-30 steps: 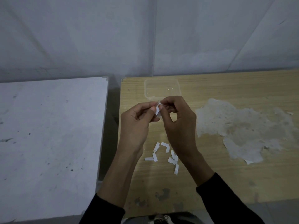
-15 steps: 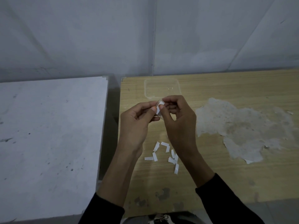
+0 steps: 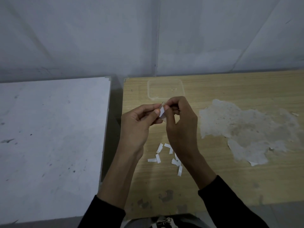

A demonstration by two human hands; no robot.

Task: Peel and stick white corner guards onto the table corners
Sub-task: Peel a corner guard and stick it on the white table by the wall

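The small clear-and-white plastic corner guard (image 3: 162, 112) was held up between both hands, the left hand (image 3: 136, 124) pinching one side, the right hand (image 3: 181, 127) nipping its white liner (peeling, I judged). The light wooden table (image 3: 230, 178) lay beneath, its far-left corner (image 3: 125, 79) beyond them and nearer the left hand.

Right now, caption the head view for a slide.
Left hand and right hand pinch a white corner guard over the wooden table, above scattered white paper strips.

White scraps (image 3: 159, 148) litter the wooden surface (image 3: 213, 186), a clear container (image 3: 149, 89) stands at its far edge; rightward the way lies open.
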